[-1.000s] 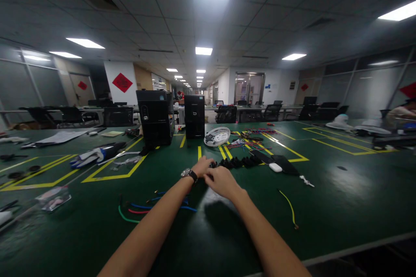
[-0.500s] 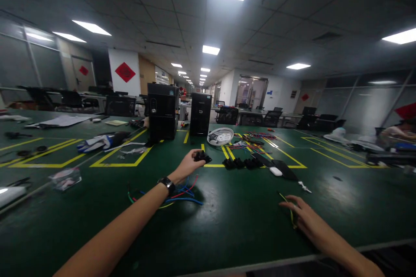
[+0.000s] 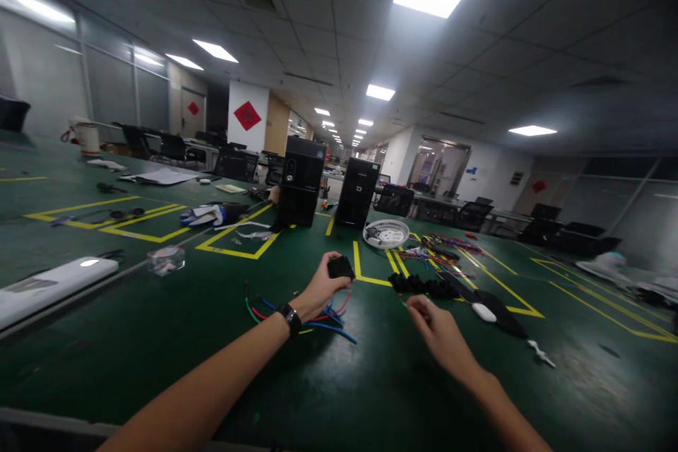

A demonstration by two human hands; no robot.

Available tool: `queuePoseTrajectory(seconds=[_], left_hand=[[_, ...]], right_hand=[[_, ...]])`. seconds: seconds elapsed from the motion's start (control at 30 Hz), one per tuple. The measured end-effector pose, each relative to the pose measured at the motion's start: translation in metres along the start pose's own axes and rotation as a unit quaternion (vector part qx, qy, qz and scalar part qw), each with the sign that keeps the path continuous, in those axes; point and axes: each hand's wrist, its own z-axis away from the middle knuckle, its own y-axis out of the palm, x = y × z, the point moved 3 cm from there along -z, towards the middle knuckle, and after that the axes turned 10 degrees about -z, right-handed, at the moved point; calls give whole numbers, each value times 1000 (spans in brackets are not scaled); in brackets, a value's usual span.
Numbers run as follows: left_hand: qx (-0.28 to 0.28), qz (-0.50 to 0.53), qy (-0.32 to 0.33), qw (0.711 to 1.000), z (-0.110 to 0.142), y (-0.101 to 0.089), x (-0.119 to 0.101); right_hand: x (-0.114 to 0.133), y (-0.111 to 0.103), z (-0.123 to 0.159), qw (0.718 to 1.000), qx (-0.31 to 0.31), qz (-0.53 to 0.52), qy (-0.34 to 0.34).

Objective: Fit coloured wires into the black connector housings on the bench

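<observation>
The left hand (image 3: pixel 321 287) pinches a black block (image 3: pixel 341 268) between thumb and fingers over the table (image 3: pixel 381 388), just beyond some loose wires (image 3: pixel 342 333). The right hand (image 3: pixel 437 330) is partly curled, thumb and fingertips closed on a thin yellow wire (image 3: pixel 403 302); only a short end is visible, the rest being hidden or blurred. Further blocks (image 3: pixel 426 287) lie in a row just beyond the right hand.

Handling, in judgement: the block appears light and rigid, probably smooth plastic, best gripped by its opposite sides with its face uncovered. The wire appears light and springy; a hold close to its end should limit bending. Fragility cannot be determined.
</observation>
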Motion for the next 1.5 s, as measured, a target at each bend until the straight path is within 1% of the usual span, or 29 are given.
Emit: queuePoseTrajectory(seconds=[0.1,0.17,0.23,0.3,0.4,0.53,0.67,0.87,1.03,1.23,1.5], left_hand=[[-5,2,2,1000,2,-2,-1],[-10,1,10,1000,3,-6,-2],[-41,-19,26,999,3,-10,-2],[-83,-53,41,994,2,-13,-1],[-115,-94,56,987,3,-13,3],[-103,-115,60,986,8,-7,7],[-92,-120,64,986,12,-3,9],[-97,-119,55,987,14,-3,12],[-106,-113,62,986,15,-1,11],[-112,-134,51,983,17,1,10],[-104,-144,61,982,19,4,9]], right_hand=[[36,51,-48,997,-47,-28,-50],[47,79,-68,994,-73,-50,-65],[49,97,-77,991,-89,-74,-66],[47,106,-76,990,-90,-88,-65],[42,105,-66,991,-88,-77,-65],[41,100,-56,992,-99,-55,-60],[40,103,-56,992,-104,-52,-57],[39,105,-57,992,-96,-61,-59],[38,104,-55,992,-97,-57,-65],[40,104,-54,992,-100,-51,-62],[40,106,-53,994,-80,-54,-57]])
